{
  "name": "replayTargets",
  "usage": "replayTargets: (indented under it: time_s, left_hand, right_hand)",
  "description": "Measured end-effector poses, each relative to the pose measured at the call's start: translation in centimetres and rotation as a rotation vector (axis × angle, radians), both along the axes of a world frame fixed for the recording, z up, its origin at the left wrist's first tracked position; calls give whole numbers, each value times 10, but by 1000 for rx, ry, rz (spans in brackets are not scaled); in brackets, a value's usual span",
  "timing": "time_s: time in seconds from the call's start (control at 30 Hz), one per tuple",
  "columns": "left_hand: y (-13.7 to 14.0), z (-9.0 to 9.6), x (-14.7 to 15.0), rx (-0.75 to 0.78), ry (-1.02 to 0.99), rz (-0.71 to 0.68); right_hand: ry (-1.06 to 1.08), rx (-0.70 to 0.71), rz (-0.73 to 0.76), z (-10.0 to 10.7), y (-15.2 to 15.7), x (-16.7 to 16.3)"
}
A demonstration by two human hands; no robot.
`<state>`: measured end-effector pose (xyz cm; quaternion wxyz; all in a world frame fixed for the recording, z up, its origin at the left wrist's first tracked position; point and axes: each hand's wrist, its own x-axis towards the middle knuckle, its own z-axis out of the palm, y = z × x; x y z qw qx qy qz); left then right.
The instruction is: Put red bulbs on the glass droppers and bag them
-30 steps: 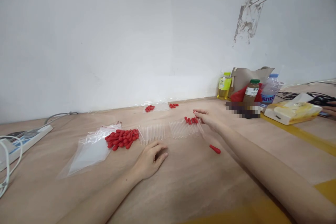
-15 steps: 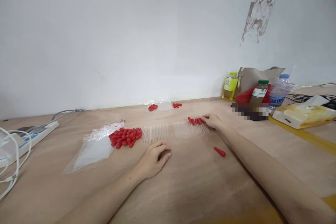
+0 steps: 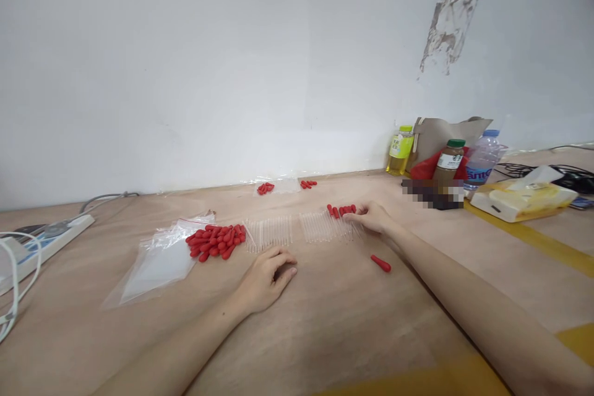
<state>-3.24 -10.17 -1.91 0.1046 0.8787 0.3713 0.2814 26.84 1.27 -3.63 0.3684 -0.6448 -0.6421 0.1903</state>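
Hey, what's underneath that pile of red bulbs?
Plastic bags show at the left edge of the red bulbs, and brown table in front. What lies directly beneath the pile is covered, so I can't tell.

Both bare arms in, right reaching farther than left.
Left forearm [image 3: 185,341] enters from bottom edge, angled up and right; small dark spot on it short of the wrist. Left hand [image 3: 265,279] low, back up, fingers loosely curled, thumb apart from them with a gap between, tips pointing right. Right forearm [image 3: 468,298] comes in from lower right corner, long diagonal up-left. Right hand [image 3: 370,218] at its far end, fingers and thumb pointing left, tips close together; grip unclear at this size. Hands well apart.
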Motion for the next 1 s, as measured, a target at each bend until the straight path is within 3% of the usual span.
replayTargets:
  time_s: [0.13,0.3,0.53,0.7,0.83,1.0]
  left_hand:
    - [-1,1,1,-1,-8,13]
    - [-2,2,1,-5,-1,22]
    - [-2,2,1,-8,-6,28]
    - [-2,1,1,-9,-8,19]
    - [-1,0,1,-10,-16,12]
    - [-1,0,0,-15,-2,23]
  right_hand:
    - [-79,-50,14,8,-6,-6]
    - [-90,-82,-4,5,0,-6]
    - [-56,-63,-201,3,9,-3]
    - [-78,-40,-177,0,13,-2]
    - [6,57,-175,-4,14,-1]
    - [-10,86,-92,5,5,-8]
